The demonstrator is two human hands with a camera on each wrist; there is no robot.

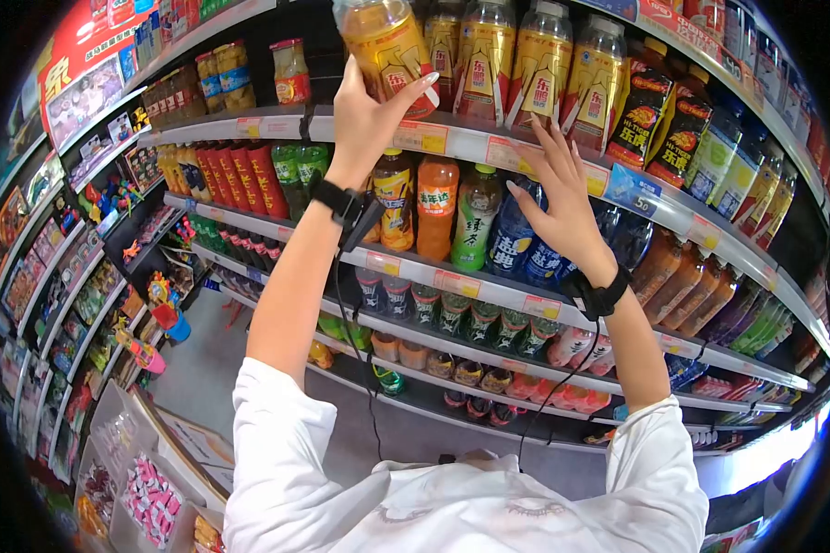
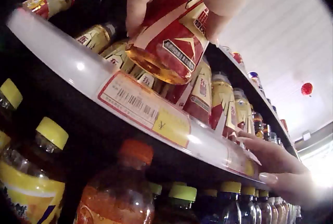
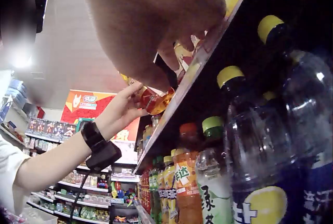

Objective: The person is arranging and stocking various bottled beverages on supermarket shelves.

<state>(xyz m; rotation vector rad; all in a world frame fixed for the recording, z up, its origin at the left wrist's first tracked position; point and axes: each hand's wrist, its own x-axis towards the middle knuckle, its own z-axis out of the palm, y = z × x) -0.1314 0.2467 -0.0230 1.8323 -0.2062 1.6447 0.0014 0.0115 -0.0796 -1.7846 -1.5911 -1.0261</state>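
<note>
My left hand (image 1: 367,118) grips a gold-and-red drink bottle (image 1: 385,51) round its body, thumb on one side. In the left wrist view the base of this bottle (image 2: 169,47) hangs tilted over the shelf edge, above a price tag. A row of matching gold bottles (image 1: 537,69) stands upright on the same shelf, to the right of the held one. My right hand (image 1: 560,205) is at the front of that shelf, fingers spread and mostly straight. Its fingertips (image 1: 544,131) are right at the shelf lip, by the bases of the gold bottles.
The shelf edge (image 1: 470,146) carries price tags. Below it stand an orange-drink bottle (image 1: 437,207), a green tea bottle (image 1: 477,217) and blue-labelled bottles (image 1: 512,235). Black-and-yellow bottles (image 1: 638,115) are at the right. Candy bins (image 1: 148,498) sit lower left.
</note>
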